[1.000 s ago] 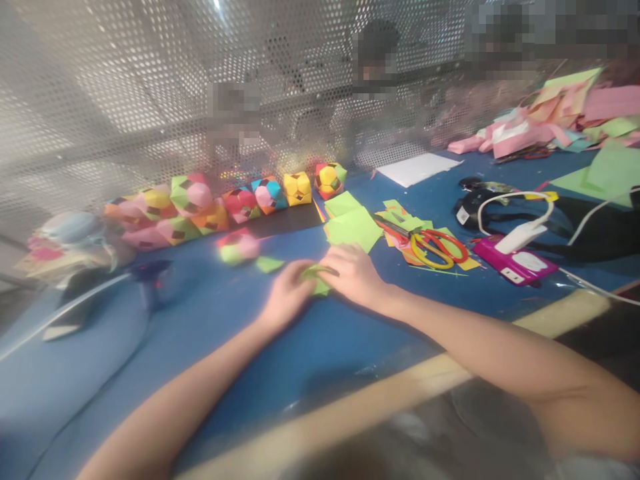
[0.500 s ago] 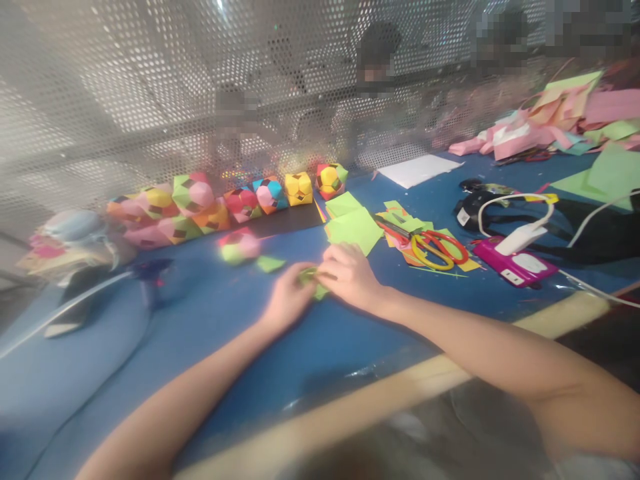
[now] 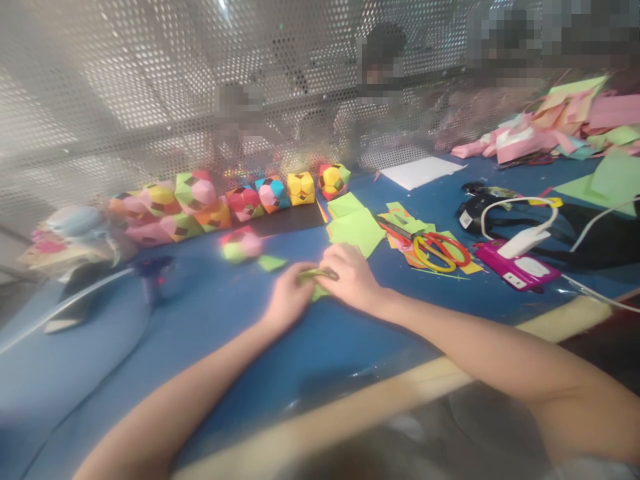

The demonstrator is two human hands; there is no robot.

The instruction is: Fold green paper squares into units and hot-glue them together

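Close together over the blue table, my left hand (image 3: 291, 295) and my right hand (image 3: 351, 275) grip one small piece of green paper (image 3: 320, 292). Fingers of both hands are closed around it and cover most of it, so its folds are hard to make out. Just beyond my left hand lies a small green paper piece (image 3: 272, 263). A pink and green folded paper ball (image 3: 241, 245) sits to its left. Past my right hand is a stack of light green paper sheets (image 3: 354, 230).
Folded paper balls (image 3: 245, 203) line the back by a perforated metal screen (image 3: 150, 87). Scissors (image 3: 440, 252) lie on paper scraps at right, near a purple power strip (image 3: 517, 265) with a white cable. A glue gun (image 3: 153, 270) stands at left. People are behind the screen.
The fingers of my right hand have shifted slightly on the green paper, and more of its upper edge shows between my hands. The view has moved a little.
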